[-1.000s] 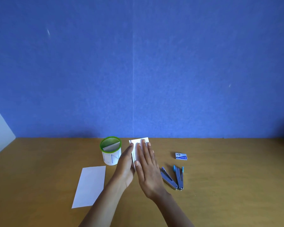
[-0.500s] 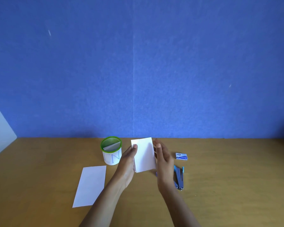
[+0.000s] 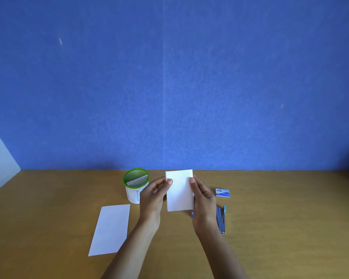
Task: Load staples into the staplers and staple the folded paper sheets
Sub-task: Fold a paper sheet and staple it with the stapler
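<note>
A blue wall (image 3: 169, 77) backs a wooden table (image 3: 280, 228). On the table, a flat white sheet (image 3: 111, 229) lies to the left. Behind it stands a green-rimmed mesh cup (image 3: 136, 185) with folded paper inside. Held up above the table, between the two hands, is a folded paper sheet (image 3: 179, 191). The staplers (image 3: 221, 219), blue-grey and partly hidden behind the right wrist, lie on the table to the right, and a small box of staples (image 3: 222, 192) sits just beyond them.

The step in hand looks like squaring up the fold before stapling; nothing shows staples loaded yet. The next move probably calls for setting the sheet down or keeping it in one hand, so the other can reach a stapler and the staple box.

The left hand (image 3: 154, 195) pinches the sheet's left edge, thumb on the front and fingers curled behind. The right hand (image 3: 203, 200) grips the right edge likewise, loosely closed.
</note>
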Demonstrator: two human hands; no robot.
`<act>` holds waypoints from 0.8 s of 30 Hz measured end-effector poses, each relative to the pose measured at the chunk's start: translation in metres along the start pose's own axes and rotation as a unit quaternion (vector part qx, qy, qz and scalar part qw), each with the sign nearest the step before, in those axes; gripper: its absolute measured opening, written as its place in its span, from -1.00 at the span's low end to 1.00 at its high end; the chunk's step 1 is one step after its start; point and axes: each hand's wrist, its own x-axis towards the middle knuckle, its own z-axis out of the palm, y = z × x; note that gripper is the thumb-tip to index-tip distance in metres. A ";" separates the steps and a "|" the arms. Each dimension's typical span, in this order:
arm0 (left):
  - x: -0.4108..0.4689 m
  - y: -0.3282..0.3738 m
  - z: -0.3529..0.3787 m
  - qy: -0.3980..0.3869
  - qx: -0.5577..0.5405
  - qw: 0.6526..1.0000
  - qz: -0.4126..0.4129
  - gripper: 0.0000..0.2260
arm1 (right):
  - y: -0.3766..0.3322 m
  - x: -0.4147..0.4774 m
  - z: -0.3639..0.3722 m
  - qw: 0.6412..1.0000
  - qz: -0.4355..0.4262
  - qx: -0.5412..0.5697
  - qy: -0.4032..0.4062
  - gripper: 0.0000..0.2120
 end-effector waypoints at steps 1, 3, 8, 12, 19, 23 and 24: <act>0.001 0.000 -0.001 0.007 -0.005 1.000 0.002 -0.88 | 0.000 0.000 0.001 1.000 0.001 0.001 0.001 -0.82; 0.001 0.000 -0.001 0.015 -0.007 1.000 0.009 -0.91 | 0.000 0.001 0.002 1.000 0.002 0.005 0.002 -0.82; 0.000 0.002 -0.002 0.026 -0.012 1.000 0.011 -0.93 | 0.002 0.002 0.002 1.000 0.006 0.007 -0.002 -0.83; 0.000 0.002 0.000 0.025 -0.014 1.000 0.009 -0.94 | 0.002 0.003 0.001 1.000 0.005 0.013 -0.001 -0.85; 0.001 0.002 0.001 0.025 -0.014 1.000 0.001 -0.94 | 0.001 0.005 0.000 1.000 0.015 0.019 -0.004 -0.90; 0.001 0.002 0.000 0.022 -0.013 1.000 0.002 -0.93 | 0.000 0.007 0.000 0.999 0.026 0.024 -0.002 -0.89; 0.001 0.001 0.000 0.022 -0.010 1.000 0.002 -0.94 | 0.001 0.008 0.000 0.999 0.028 0.024 0.003 -0.89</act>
